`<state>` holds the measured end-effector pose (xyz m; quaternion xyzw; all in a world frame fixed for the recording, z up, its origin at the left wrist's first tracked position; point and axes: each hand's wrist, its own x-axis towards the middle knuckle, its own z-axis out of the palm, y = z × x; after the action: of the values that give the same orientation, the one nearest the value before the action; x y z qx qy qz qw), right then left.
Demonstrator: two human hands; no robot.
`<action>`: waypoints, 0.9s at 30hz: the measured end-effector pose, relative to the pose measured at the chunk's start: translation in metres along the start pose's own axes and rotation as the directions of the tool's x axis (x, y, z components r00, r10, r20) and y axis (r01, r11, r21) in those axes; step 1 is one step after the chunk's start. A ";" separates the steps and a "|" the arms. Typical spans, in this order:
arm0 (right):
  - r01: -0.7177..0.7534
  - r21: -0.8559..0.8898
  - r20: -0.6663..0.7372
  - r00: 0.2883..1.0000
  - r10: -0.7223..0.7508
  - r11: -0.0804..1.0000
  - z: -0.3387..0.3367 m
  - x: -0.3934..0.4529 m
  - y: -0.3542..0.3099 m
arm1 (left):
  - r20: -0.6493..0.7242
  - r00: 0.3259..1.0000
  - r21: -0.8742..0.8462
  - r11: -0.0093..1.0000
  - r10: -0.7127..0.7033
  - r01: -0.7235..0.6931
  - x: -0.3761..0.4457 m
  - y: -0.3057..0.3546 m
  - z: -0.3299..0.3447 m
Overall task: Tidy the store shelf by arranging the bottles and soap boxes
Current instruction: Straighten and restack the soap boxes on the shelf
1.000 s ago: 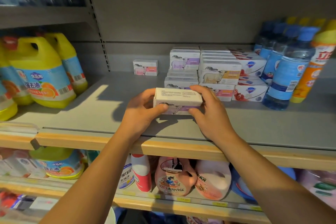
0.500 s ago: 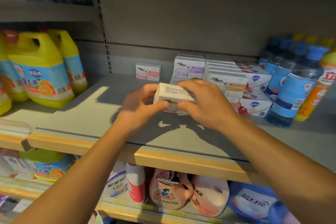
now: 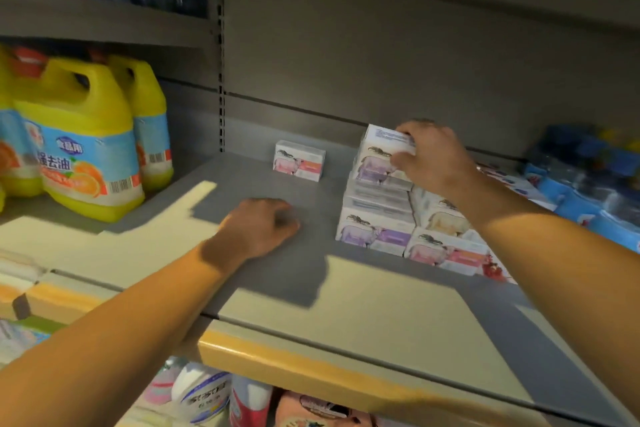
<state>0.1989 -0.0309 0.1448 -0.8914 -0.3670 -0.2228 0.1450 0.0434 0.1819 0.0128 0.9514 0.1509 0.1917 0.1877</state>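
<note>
The right hand is up at the far side of the grey shelf, fingers and thumb curled round a white soap box with a purple animal picture. That box sits tilted on top of the stack of soap boxes, touching the one below it. The stack stands right of the shelf's middle, more boxes packed in beside it toward the right, some with pink and orange labels. The left hand is low and empty, fingers loosely curled, knuckles resting on the bare shelf just left of the stack, not touching it. One lone soap box with a pink label stands upright by the back wall, well apart from the stack, to its left. Far left there are yellow detergent jugs with blue and orange labels, lined up front to back. At the far right edge, blue bottles, too blurred to make out much. Below the yellow shelf lip, more bottles and pouches show on the lower shelf.
</note>
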 end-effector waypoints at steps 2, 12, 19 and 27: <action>0.003 -0.059 0.034 0.999 -0.001 0.998 0.011 0.009 -0.001 | 0.023 0.998 0.080 0.995 0.058 -0.060 -0.002 -0.003 0.009; 0.061 -0.351 0.097 0.995 -0.028 0.935 0.030 0.017 0.002 | 0.075 0.997 0.100 0.995 0.010 -0.018 0.002 -0.003 0.007; 0.026 -0.314 0.126 0.992 0.014 0.949 0.025 0.016 -0.005 | 0.067 0.997 0.038 0.999 -0.022 0.019 -0.001 -0.004 0.007; 0.168 0.126 -0.021 0.986 -0.166 0.978 0.058 0.019 -0.073 | -0.045 0.964 -0.488 0.848 -0.260 0.206 0.005 -0.012 -0.010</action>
<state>0.1753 0.0552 0.1110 -0.8453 -0.4532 -0.2149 0.1841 0.0408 0.1971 0.0184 0.8379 0.2233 0.2507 0.4304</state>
